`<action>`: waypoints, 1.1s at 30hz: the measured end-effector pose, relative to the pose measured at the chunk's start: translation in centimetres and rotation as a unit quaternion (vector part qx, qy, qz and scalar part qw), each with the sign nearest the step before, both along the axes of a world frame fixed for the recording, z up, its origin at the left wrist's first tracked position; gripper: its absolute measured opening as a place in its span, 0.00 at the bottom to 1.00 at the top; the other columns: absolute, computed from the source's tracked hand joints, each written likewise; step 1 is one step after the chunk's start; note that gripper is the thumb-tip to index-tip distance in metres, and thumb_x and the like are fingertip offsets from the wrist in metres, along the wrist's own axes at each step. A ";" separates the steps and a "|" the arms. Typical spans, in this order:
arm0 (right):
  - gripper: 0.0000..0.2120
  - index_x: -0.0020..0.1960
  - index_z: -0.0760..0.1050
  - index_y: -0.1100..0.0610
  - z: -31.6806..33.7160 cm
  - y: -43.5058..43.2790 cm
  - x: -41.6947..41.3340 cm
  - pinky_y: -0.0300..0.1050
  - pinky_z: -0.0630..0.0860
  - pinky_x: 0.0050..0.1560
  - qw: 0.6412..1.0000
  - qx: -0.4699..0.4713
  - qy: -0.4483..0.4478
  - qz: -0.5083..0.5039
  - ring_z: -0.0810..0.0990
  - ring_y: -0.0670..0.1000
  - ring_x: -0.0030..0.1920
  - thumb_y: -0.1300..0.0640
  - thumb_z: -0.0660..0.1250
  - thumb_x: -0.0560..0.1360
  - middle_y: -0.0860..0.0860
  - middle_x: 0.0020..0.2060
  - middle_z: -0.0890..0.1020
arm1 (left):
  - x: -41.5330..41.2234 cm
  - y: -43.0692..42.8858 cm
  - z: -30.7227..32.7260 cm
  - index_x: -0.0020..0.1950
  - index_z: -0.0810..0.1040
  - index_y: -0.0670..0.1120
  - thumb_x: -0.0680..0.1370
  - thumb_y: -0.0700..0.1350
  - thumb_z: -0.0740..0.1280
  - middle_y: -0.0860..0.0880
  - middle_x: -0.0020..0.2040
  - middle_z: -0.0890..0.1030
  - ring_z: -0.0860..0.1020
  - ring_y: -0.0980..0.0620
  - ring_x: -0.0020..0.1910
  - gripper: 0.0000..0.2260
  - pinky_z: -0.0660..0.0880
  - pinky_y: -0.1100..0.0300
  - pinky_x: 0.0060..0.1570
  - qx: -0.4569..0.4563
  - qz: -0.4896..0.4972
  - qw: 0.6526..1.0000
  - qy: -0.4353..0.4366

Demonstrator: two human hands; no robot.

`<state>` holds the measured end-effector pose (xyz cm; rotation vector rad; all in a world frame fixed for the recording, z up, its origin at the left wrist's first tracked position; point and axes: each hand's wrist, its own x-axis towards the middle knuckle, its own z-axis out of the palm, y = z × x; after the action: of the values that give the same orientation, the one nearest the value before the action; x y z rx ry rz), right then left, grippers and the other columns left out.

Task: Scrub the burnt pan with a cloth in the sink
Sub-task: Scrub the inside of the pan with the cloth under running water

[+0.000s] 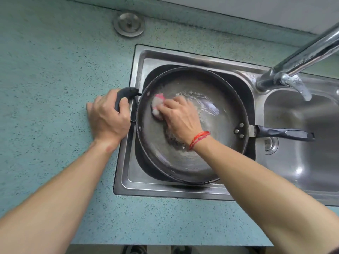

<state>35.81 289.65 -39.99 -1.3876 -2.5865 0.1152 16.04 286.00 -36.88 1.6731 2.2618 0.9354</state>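
Head view: mid-frame, the pan (183, 167) sits in the sink (139, 187); left hand (110, 116) grips its short handle (126, 92), right hand (181, 120) holds the cloth (157, 105) pressed inside. Hard scrubbing could slosh water (205, 99) out.

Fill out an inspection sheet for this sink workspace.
Surface: speckled blue-green countertop around a steel double sink.
Job's things: pan sits in the left basin, water inside; pink-and-grey cloth against its inside.
Clutter: round metal drain cover on the countertop behind the sink.
Grips: left hand grips the pan's side handle; right hand holds the cloth.
Cables: nothing seen.
Surroundings: faucet runs water into the right basin; long handle points right.
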 end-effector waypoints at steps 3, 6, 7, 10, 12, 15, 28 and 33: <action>0.12 0.57 0.78 0.51 0.1 1.2 1.8 0.50 0.66 0.43 0.996 0.014 -0.083 0.000 0.75 0.57 0.50 0.56 0.59 0.79 0.50 0.52 0.81 | 0.0 0.0 0.1 0.50 0.80 0.45 0.78 0.46 0.59 0.45 0.37 0.80 0.67 0.49 0.37 0.11 0.58 0.56 0.45 0.002 0.000 1.000 -0.001; 0.14 0.58 0.78 0.53 0.8 2.1 4.6 0.51 0.68 0.44 0.991 0.002 -0.134 -0.023 0.75 0.58 0.50 0.58 0.59 0.76 0.53 0.53 0.80 | 0.1 0.0 0.1 0.50 0.80 0.44 0.78 0.47 0.59 0.45 0.37 0.80 0.67 0.49 0.37 0.12 0.59 0.55 0.45 0.004 0.000 1.000 -0.003; 0.13 0.56 0.78 0.53 1.1 2.3 5.7 0.52 0.68 0.43 0.988 0.001 -0.153 -0.031 0.75 0.59 0.49 0.59 0.60 0.75 0.53 0.51 0.80 | 0.1 0.0 0.0 0.50 0.80 0.44 0.78 0.47 0.59 0.45 0.37 0.79 0.67 0.49 0.37 0.12 0.60 0.55 0.45 0.005 0.000 1.000 -0.004; 0.12 0.51 0.79 0.54 1.9 1.5 8.9 0.53 0.69 0.41 0.981 -0.001 -0.191 -0.035 0.75 0.60 0.46 0.59 0.59 0.74 0.55 0.47 0.79 | 0.1 0.0 0.0 0.50 0.80 0.44 0.78 0.47 0.59 0.44 0.37 0.79 0.69 0.46 0.37 0.12 0.62 0.52 0.46 0.004 -0.001 1.000 -0.009; 0.09 0.49 0.79 0.55 2.3 0.5 10.5 0.53 0.70 0.38 0.980 -0.012 -0.194 -0.039 0.76 0.61 0.44 0.59 0.60 0.74 0.56 0.44 0.80 | 0.0 -0.1 -0.1 0.51 0.80 0.43 0.78 0.48 0.58 0.41 0.37 0.80 0.70 0.45 0.37 0.13 0.64 0.50 0.46 0.002 -0.001 1.000 -0.009; 0.05 0.47 0.79 0.55 3.3 -1.4 11.7 0.53 0.72 0.43 0.966 -0.087 -0.237 -0.052 0.75 0.61 0.47 0.60 0.66 0.72 0.56 0.45 0.80 | 0.1 -0.1 0.0 0.52 0.80 0.43 0.78 0.47 0.59 0.40 0.39 0.81 0.72 0.43 0.39 0.13 0.64 0.50 0.48 0.001 0.000 1.000 -0.010; 0.13 0.53 0.84 0.50 4.7 -7.2 6.9 0.49 0.78 0.48 0.932 -0.344 -0.096 0.056 0.80 0.52 0.43 0.61 0.67 0.72 0.52 0.43 0.82 | 0.1 -0.1 0.0 0.51 0.79 0.43 0.79 0.47 0.59 0.40 0.39 0.81 0.71 0.44 0.38 0.12 0.64 0.50 0.49 0.000 0.007 1.000 -0.012; 0.14 0.49 0.83 0.50 2.3 -6.6 3.4 0.50 0.77 0.43 0.958 -0.281 0.011 0.059 0.77 0.56 0.43 0.62 0.64 0.70 0.52 0.42 0.78 | 0.1 -0.1 -0.1 0.52 0.80 0.44 0.78 0.47 0.59 0.41 0.38 0.80 0.68 0.46 0.37 0.12 0.64 0.50 0.47 0.001 0.005 1.000 -0.010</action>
<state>39.20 283.00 -37.72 -1.3631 -2.7315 0.9433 16.09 285.90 -36.95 1.6465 2.2598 0.9520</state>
